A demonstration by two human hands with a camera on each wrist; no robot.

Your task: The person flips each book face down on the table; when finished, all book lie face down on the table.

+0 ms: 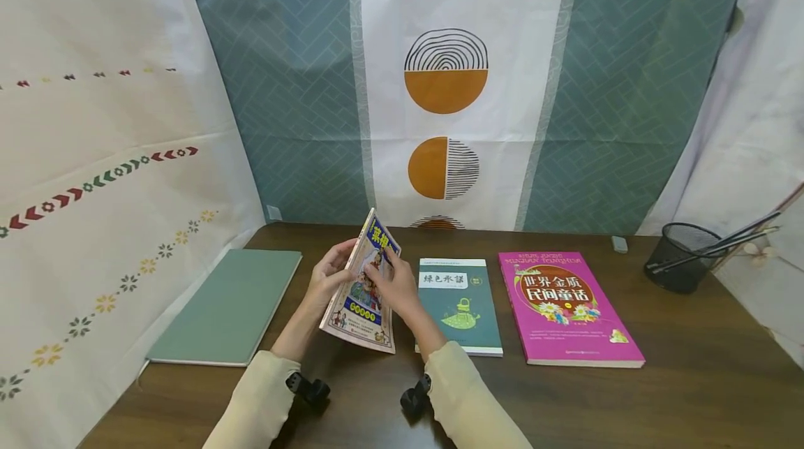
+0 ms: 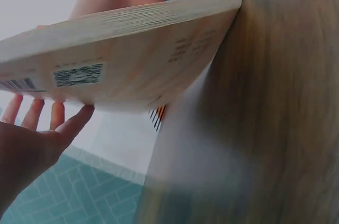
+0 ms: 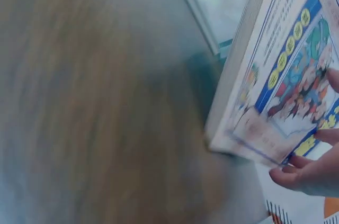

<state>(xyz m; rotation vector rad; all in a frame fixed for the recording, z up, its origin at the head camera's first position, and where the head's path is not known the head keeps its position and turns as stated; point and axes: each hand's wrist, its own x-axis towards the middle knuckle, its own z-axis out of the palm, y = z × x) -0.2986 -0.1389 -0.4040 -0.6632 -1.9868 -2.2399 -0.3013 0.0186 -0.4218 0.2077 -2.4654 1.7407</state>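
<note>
Tilted upright above the table is a paperback book (image 1: 363,295) with a blue title strip and colourful figures on its front cover. My left hand (image 1: 331,273) grips it by the left edge. In the left wrist view, several fingertips of that hand (image 2: 39,139) touch the pale back cover (image 2: 132,75), which bears a printed code. My right hand (image 1: 397,285) holds the right side, some fingers lying over the front cover. The right wrist view shows this hand (image 3: 315,168) at the edge of the illustrated cover (image 3: 296,81). The book's lower end is near the tabletop.
A green hardcover book (image 1: 229,309) lies on the left of the brown table (image 1: 703,379). To the right lie a teal book (image 1: 461,306), partly behind my right forearm, and a thick magenta book (image 1: 574,316). A black mesh pen holder (image 1: 681,260) stands far right, near a small grey object (image 1: 619,244).
</note>
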